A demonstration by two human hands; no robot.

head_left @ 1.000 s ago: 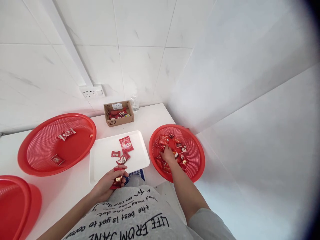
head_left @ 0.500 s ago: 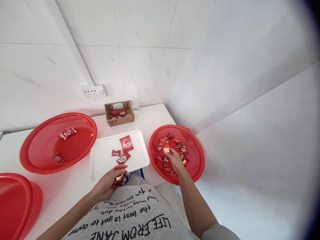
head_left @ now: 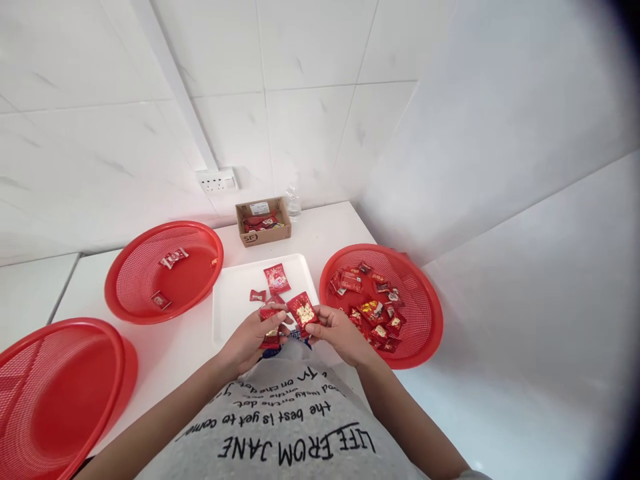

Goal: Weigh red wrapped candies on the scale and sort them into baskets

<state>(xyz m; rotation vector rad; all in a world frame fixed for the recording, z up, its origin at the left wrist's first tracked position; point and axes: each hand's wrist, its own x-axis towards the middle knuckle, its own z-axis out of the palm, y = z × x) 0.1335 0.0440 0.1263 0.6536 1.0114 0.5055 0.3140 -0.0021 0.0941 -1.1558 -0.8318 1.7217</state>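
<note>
My right hand (head_left: 339, 331) pinches a red snack packet (head_left: 303, 313) with a pale yellow picture on it, close to the front edge of the white tray. Beside it, my left hand (head_left: 257, 339) is closed around red packets (head_left: 271, 341), partly hidden by the fingers. On the white tray (head_left: 233, 313) lie a larger red-pink packet (head_left: 277, 279) and a small red wrapped piece (head_left: 257, 295); another is mostly covered by my hands. To the right, the red mesh basket (head_left: 425, 313) contains several red packets (head_left: 373, 311).
A red basket (head_left: 165, 233) at the left has a few wrapped pieces (head_left: 173, 258). Another red basket (head_left: 120, 367) stands nearer at far left. Behind the tray are an open cardboard box (head_left: 267, 236) with red packets and a clear plastic bottle (head_left: 293, 205). A socket (head_left: 217, 180) is on the wall.
My right hand has come out of the right basket with a red packet and moved left, beside my left hand. The view has shifted a little to the left.
</note>
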